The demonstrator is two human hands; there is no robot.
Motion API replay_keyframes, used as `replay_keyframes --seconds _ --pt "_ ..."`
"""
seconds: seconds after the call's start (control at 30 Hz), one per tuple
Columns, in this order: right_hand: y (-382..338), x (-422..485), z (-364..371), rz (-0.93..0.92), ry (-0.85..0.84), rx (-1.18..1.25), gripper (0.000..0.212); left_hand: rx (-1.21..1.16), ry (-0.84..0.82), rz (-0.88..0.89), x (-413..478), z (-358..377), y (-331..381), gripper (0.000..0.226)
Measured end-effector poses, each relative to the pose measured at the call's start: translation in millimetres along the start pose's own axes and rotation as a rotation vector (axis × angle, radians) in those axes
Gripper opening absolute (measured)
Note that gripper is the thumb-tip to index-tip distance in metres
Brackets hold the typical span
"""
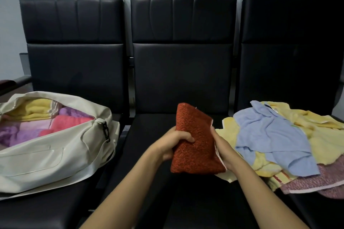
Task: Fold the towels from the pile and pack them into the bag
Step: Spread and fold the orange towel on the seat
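The person holds a folded rust-red towel (195, 141) upright above the middle seat (149, 182) of a row of black padded chairs, gripped from both sides. The left hand (174, 144) wraps its left edge, fingers curled over the front face; the right hand (222, 149) clasps the right edge, with the thumb along the side and the fingers hidden behind the cloth. The towel looks compact, folded to a thick rectangle that tilts slightly left at the top.

On the left seat lies a cream duffel bag (52, 156), unzipped and gaping, already holding folded towels (46, 122) in yellow, pink and purple that reach close to its opening. On the right seat lies the unfolded pile (290, 141): a light blue towel (270, 135) on top, yellow ones around and under it, a mauve one at the front edge of the seat.

The folding of this towel appears finished, so the step in hand is the transfer to the bag. The next move calls for carrying it left over the gap between the seats and lowering it through the opening, probably onto the pink towels nearest the zip end, keeping the grip tight so the fold does not spring open. Several towels remain, so the task is partway done.
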State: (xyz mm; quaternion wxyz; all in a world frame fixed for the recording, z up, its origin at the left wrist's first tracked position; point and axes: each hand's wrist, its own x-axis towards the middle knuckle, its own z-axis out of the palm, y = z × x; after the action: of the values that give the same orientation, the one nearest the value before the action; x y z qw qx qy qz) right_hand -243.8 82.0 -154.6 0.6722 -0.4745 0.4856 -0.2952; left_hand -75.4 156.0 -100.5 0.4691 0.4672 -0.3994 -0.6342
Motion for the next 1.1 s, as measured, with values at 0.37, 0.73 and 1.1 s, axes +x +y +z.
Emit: replay_keyframes --seconds 0.37,0.73,1.1 --pt "-2.1 0.9 6.8 -0.461 0.07 0.129 0.07 0.091 0.242 -0.039 -16.9 -52.8 -23.6 0.07" --pt "11.7 -4.0 4.4 -0.198 -0.35 -0.225 0.08 0.19 0.356 0.211 -21.2 -65.7 -44.0 0.075" --pt "-8.1 -15.1 3.6 -0.271 -0.38 -0.032 0.067 0.378 -0.028 0.154 -40.2 -77.2 -24.2 0.085"
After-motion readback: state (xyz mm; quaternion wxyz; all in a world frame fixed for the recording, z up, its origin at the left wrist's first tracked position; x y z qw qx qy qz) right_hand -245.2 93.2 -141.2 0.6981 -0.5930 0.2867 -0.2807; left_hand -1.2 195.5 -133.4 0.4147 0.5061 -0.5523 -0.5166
